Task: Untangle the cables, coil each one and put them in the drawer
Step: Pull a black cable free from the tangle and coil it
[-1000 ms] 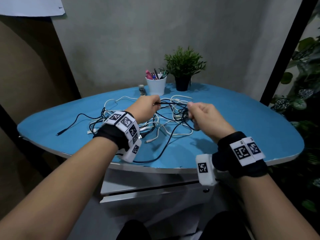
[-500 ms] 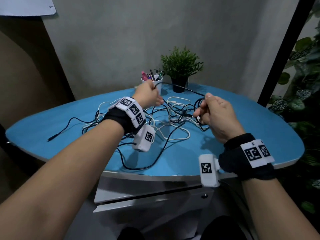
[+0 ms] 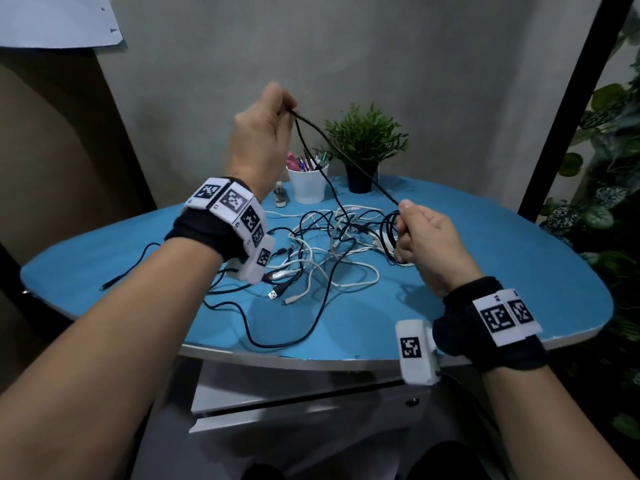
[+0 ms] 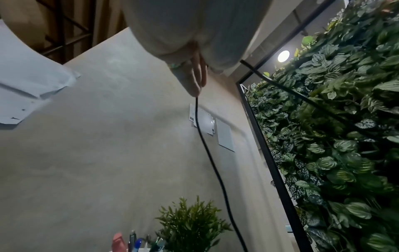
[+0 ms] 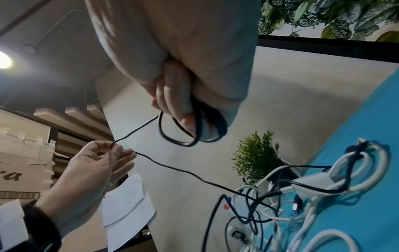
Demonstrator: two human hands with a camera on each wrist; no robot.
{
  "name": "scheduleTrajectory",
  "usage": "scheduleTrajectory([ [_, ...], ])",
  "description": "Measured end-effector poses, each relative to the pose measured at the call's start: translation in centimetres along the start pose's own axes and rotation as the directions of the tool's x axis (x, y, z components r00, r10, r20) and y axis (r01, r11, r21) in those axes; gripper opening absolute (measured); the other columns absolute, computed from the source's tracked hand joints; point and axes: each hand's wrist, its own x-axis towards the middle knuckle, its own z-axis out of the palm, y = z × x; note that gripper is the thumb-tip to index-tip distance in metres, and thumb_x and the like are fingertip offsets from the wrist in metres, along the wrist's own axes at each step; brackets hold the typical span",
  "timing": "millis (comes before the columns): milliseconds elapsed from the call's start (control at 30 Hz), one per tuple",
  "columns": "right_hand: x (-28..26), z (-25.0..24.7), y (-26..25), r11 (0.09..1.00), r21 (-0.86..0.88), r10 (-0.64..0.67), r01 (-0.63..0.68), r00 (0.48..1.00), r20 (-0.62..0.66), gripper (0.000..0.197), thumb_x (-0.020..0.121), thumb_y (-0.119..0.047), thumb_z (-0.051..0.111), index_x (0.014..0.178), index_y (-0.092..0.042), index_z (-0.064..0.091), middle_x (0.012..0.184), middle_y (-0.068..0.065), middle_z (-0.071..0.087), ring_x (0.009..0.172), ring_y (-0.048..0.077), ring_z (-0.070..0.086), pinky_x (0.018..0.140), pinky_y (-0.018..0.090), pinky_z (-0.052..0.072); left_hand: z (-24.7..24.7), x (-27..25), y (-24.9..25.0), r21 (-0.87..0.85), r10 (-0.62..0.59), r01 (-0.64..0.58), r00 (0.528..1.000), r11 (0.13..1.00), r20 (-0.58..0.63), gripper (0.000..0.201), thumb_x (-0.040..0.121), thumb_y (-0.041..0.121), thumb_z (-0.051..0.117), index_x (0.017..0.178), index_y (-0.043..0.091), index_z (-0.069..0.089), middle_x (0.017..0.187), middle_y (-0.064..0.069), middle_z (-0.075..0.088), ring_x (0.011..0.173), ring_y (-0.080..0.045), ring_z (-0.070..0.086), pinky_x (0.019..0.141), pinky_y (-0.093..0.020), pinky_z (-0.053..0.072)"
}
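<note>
Pulling one black cable (image 3: 349, 160) up out of the tangle (image 3: 322, 251)

Left hand (image 3: 259, 133) pinches it high above the table (image 3: 485, 271); right hand (image 3: 424, 237) grips its coiled loops near the table's right side.

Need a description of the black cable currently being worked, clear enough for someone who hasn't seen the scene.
Start at the blue table and its heap of tangled cables. Above it, the left hand pinches the black cable high in front of the potted plant, while the right hand grips its coiled loops. It alone is lifted and taut; the others lie slack.
</note>
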Motion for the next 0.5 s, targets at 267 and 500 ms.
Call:
scheduleTrajectory([
  [267,-0.3,1.1,-0.9,0.994,0.098,-0.036,0.036,0.999,-0.008,0.036,0.102,-0.026,0.036,0.067,-0.016,0.040,0.042,-0.010,0.024,0.036,0.006,0.020,0.041,0.020,0.024,-2.5,-2.4,-2.1,0.499,-0.111,-0.027,0.963,0.866,0.245,0.015,0.094,0.009,0.040,0.104,0.007,0.050,0.142,-0.017,0.043,0.142,-0.033,0.020,0.113,-0.053,0.017],
  [500,-0.6,1.3,-0.7,0.992,0.120,-0.031,0.039,0.997,-0.066,0.034,0.102,-0.026,0.035,0.069,-0.017,0.038,0.044,-0.011,0.024,0.038,0.007,0.020,0.048,0.028,0.022,-5.0,-4.6,-5.3,0.812,-0.533,0.029,0.768,0.583,0.355,0.021,0.097,0.024,0.034,0.105,0.013,0.051,0.112,-0.018,0.063,0.126,-0.035,0.041,0.107,-0.055,0.022],
])
